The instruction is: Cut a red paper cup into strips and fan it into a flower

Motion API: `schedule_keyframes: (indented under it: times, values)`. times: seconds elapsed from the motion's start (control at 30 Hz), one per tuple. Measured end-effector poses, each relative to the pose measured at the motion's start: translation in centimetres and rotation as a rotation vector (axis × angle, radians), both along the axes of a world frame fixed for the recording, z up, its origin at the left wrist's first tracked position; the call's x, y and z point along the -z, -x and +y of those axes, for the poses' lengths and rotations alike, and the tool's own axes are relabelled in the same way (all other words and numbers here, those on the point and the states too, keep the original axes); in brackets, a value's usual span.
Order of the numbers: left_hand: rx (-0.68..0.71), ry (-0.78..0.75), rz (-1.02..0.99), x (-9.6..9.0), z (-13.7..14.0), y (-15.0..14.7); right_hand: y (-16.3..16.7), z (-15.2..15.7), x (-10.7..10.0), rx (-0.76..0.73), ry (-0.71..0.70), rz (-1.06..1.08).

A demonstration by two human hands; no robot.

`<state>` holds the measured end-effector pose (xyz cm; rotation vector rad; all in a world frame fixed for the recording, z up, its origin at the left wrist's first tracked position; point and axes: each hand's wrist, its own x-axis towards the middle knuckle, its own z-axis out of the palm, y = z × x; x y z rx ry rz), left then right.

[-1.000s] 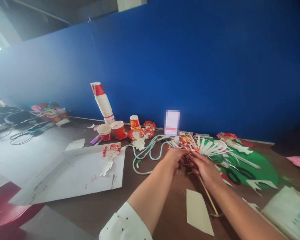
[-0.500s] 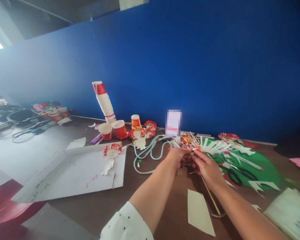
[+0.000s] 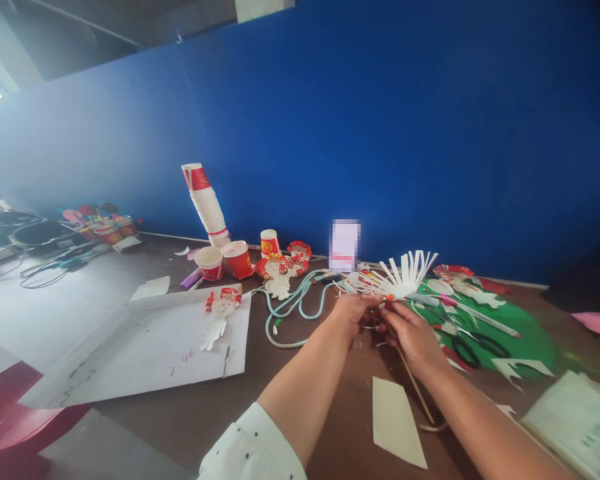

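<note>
Both hands meet at a paper cup cut into strips [image 3: 405, 275], its white strips fanned upward and a bit of orange-red at its base. My left hand [image 3: 356, 312] is closed, its fingers pinching the base from the left. From the right, the fingers of my right hand [image 3: 409, 332] close on the same base, thumb and fingertips near the left ones. A thin stick [image 3: 416, 383] slants down from beneath my right hand; whether that hand grips it is hidden. Behind my right hand, black-handled scissors [image 3: 480, 347] and a pen [image 3: 495, 320] lie on a green round sheet [image 3: 530, 337].
Stacked paper cups [image 3: 211, 212] lean against the blue partition [image 3: 380, 120]. Paper dolls with red curled hair [image 3: 223, 308] lie on a white board [image 3: 155, 347] and the table. A pale blue cord [image 3: 285, 310], a cream card [image 3: 395, 420] and a white packet [image 3: 577, 420] surround my arms.
The strips have turned upward and now stand fanned above my fingers, where they pointed more to the right before. Both hands keep nearly the same place and grip.
</note>
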<state>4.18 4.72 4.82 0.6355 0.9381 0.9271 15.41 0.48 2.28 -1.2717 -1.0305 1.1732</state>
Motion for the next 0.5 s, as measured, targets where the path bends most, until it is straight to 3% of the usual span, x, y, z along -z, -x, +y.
schedule_keyframes:
  times: [0.37, 0.5]
  values:
    - [-0.020, -0.061, -0.027, 2.1, 1.1, -0.3, 0.0, 0.4, -0.3, 0.052, 0.100, 0.346]
    - [-0.045, -0.067, -0.030, 1.9, 1.0, -0.4, 0.0, 0.2, -0.8, 0.031, 0.119, 0.455]
